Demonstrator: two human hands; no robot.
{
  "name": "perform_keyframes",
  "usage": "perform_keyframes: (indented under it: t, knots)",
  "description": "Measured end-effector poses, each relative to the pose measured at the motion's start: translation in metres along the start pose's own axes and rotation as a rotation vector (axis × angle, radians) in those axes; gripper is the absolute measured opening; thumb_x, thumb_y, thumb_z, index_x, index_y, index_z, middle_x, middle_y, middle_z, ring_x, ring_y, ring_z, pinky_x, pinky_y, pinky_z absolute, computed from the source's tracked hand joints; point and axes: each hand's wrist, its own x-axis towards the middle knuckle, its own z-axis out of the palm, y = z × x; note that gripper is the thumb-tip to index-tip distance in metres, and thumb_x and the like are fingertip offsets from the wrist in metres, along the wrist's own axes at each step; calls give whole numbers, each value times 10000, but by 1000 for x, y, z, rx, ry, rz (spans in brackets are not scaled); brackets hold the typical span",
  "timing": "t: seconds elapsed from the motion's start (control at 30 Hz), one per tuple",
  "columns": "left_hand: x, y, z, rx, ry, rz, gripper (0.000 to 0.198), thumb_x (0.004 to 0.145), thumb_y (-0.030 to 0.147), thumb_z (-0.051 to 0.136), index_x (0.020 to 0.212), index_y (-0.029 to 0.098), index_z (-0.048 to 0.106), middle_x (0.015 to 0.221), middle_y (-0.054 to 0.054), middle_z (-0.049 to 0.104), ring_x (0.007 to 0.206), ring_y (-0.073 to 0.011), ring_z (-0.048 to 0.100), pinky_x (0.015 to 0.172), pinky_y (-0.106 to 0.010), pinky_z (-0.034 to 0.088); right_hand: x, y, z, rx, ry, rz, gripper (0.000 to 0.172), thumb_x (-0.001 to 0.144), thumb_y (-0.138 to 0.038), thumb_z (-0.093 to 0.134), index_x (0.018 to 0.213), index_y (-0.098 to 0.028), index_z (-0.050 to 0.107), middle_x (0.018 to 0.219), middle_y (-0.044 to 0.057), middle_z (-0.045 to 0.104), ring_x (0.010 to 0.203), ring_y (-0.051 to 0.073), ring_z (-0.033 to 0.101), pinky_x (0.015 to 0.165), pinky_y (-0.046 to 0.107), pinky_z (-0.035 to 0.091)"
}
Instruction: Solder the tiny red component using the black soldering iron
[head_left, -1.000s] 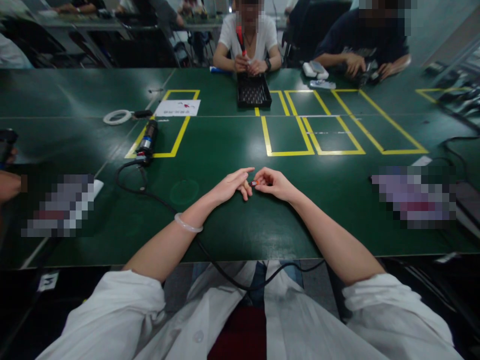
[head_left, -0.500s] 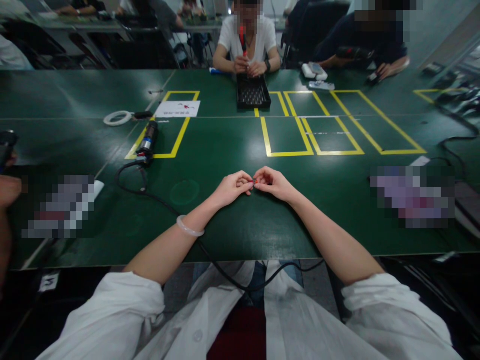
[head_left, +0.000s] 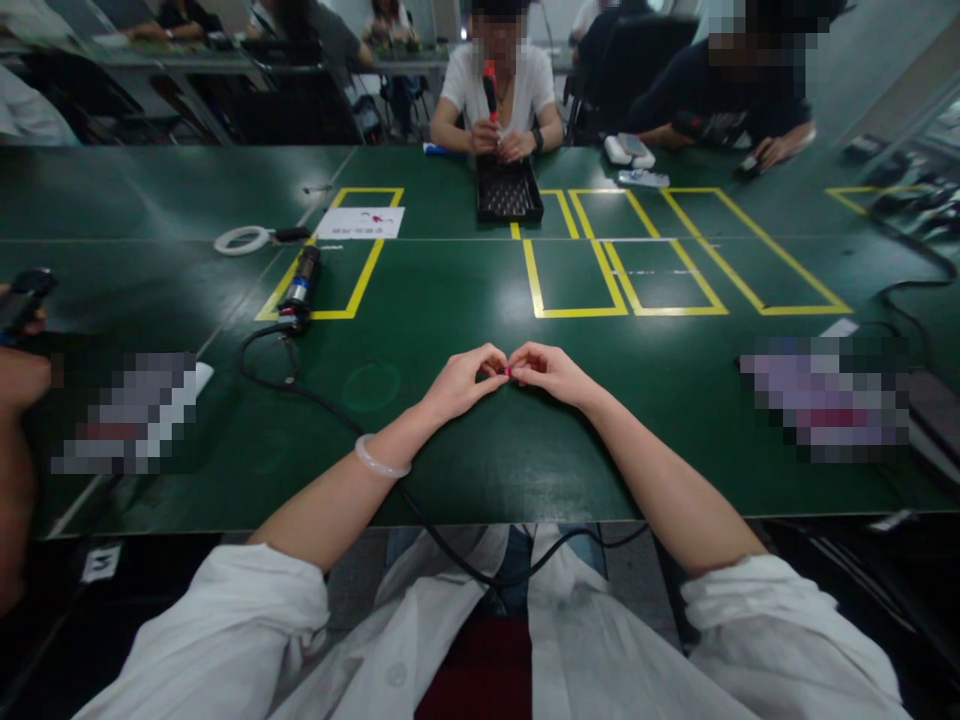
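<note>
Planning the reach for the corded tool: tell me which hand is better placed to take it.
Left, probably. The corded tool lies left of both hands, and the left hand is nearer. Both pinch a small red part, so the right hand could hold it alone.

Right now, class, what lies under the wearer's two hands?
The green table. Between the left hand and right hand a small red part peeks out; the fingers cover the rest of it.

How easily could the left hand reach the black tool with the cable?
Probably yes: only bare green table lies between the left hand and the black tool, though that hand and the right hand both pinch a small red part.
</note>
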Motion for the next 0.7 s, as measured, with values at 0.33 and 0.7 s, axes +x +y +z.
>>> perform_keyframes:
  t: [0.33, 0.7]
  knots:
    - [3, -38, -77, 600, 398, -106, 474, 934, 372, 502, 1357, 159, 508, 1330, -146, 555, 1235, -292, 511, 1079, -440, 360, 3, 7, -4, 36, 23, 28, 320, 775, -322, 744, 1023, -140, 656, 848, 35, 706, 649, 98, 614, 617, 235, 491]
    - [-65, -123, -226, 860, 433, -836, 772, 862, 600, 582, 1348, 18, 436, 1415, -239, 474, 1228, -398, 450, 981, -549, 355, 2, 2, -3, -15, 49, 2, 252, 776, -337, 732, 902, -147, 624, 712, 7, 675, 595, 99, 584, 560, 222, 447]
